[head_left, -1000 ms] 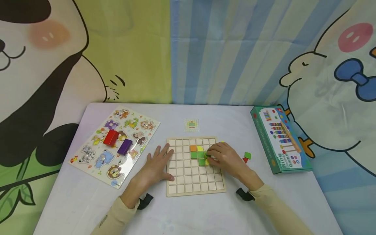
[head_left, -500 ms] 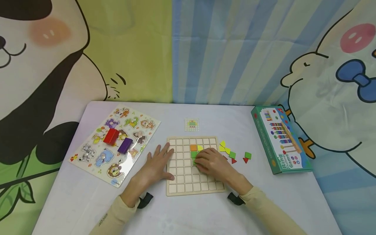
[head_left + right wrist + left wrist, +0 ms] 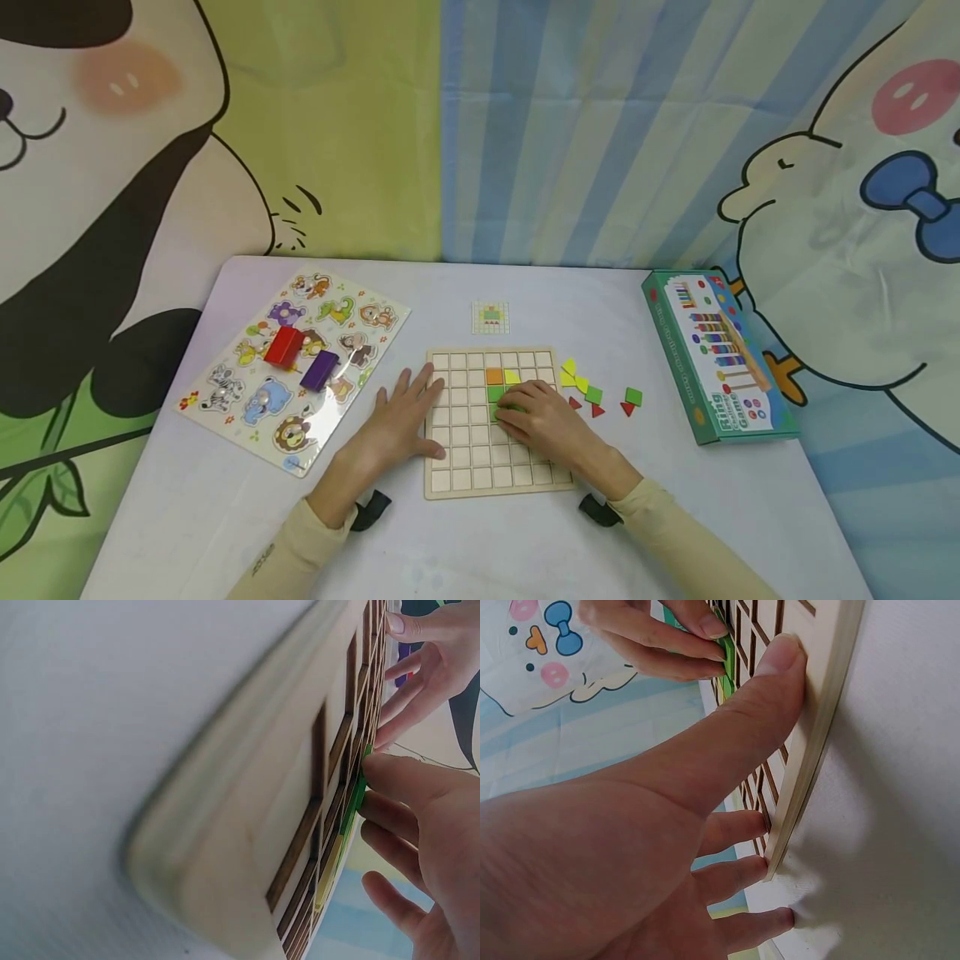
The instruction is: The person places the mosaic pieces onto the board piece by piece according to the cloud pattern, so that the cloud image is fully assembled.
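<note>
In the head view, a wooden grid board (image 3: pixel 460 458) lies flat on the table. My left hand (image 3: pixel 397 423) rests along its left edge with fingers spread; in the left wrist view the thumb (image 3: pixel 780 656) lies on the frame. My right hand (image 3: pixel 549 423) reaches over the middle of the grid. Its thumb and fingertips pinch a green square tile (image 3: pixel 360 789) right at the board's surface. Above the fingers, an orange tile (image 3: pixel 494 377), a yellow tile (image 3: pixel 512 377) and a green tile (image 3: pixel 495 393) sit in cells. The right hand hides the neighbouring cells.
Loose yellow tiles (image 3: pixel 568 379), a green tile (image 3: pixel 593 394) and red triangles (image 3: pixel 597 410) lie right of the board. A pattern card (image 3: pixel 491 317) is behind it. An animal puzzle board (image 3: pixel 267 406) with red (image 3: pixel 284 347) and purple (image 3: pixel 319 372) blocks is left; a green box (image 3: pixel 716 358), right.
My right hand has moved left across the grid from the right side of the coloured tiles, uncovering the loose tiles beside the board. The left hand stays in place.
</note>
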{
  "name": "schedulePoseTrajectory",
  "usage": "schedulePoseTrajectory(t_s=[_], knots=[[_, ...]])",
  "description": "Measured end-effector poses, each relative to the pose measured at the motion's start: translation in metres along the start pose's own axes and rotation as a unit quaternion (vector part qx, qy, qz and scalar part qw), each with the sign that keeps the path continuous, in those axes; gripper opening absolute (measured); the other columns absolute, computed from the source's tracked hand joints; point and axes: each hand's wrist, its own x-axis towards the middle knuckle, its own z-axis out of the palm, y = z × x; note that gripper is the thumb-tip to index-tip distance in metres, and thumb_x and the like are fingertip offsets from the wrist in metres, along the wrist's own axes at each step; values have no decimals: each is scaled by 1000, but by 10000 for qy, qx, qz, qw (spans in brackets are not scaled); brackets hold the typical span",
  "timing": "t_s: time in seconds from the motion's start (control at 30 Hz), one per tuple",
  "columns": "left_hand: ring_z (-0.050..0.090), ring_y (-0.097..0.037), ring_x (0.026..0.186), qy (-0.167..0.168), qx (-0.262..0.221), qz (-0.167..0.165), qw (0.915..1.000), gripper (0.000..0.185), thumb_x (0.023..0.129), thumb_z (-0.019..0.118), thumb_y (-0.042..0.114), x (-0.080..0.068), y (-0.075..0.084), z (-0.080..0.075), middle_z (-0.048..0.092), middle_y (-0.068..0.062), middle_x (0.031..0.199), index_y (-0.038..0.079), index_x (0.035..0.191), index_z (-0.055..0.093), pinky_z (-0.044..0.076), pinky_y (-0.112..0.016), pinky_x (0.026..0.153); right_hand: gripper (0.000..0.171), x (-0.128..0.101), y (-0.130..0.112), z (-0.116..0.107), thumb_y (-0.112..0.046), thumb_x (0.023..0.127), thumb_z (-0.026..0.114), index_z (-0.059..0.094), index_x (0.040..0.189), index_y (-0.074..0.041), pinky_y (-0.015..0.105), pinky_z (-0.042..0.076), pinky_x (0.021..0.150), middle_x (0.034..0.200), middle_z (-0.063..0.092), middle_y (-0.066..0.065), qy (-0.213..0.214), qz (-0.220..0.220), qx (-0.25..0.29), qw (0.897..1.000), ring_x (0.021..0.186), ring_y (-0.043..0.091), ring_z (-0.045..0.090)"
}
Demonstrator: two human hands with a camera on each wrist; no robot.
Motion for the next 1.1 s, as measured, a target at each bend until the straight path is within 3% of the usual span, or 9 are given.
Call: schedulePoseTrajectory(t_s=[0.5,0.7,1.1], knots=[[6,-50,155,46,17,27,10000,109,71,90,35,0,0,0,9,-17,171,5,158,33,10,-79,115,14,-3,0,2,-18,88,80,81,101,-14,38,52,100,106,72,2,-53,-34,61,10000,113,25,63],[5,-49,155,28,-7,13,10000,109,70,91,34,0,0,0,8,-16,171,5,158,33,9,-79,115,15,-2,3,-4,-16,85,82,82,100,-14,38,53,99,103,73,0,26,163,253,9995,111,23,64],[5,-50,155,51,-59,34,10000,107,71,90,32,-2,3,-1,9,-17,170,4,158,33,9,-79,116,21,-14,37,-34,-4,77,85,79,97,-5,43,55,94,99,75,6,457,726,190,9961,106,27,66]])
